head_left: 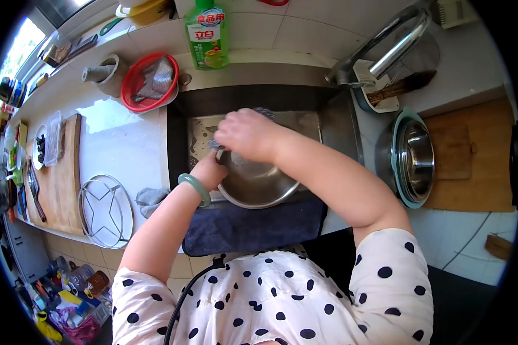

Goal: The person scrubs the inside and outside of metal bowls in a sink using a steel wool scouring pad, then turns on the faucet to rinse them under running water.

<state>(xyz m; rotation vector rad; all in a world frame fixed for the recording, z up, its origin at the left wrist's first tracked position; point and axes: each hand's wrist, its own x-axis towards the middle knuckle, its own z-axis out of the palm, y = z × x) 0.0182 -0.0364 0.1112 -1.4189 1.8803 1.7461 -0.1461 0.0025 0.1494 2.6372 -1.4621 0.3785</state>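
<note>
A stainless steel pot (pixel 260 192) sits tilted in the sink (pixel 293 95), its open mouth facing up toward me. My left hand (pixel 209 171), with a green bangle on the wrist, is closed on the pot's left edge. Just above it, my right hand (pixel 244 133) is closed around a grey, wiry steel wool scrubber (pixel 263 112). Bits of the scrubber stick out on both sides of the fingers, close to the pot's rim. Most of the scrubber is hidden by the hand. Wet patches and small suds show on the sink floor.
A dark cloth (pixel 253 227) hangs over the sink's front edge. The faucet (pixel 380 52) arches at the back right, near nested bowls (pixel 414 158). Behind stand a green detergent bottle (pixel 206 40) and a red basket (pixel 129 80) holding fish. A wire rack (pixel 105 211) lies left.
</note>
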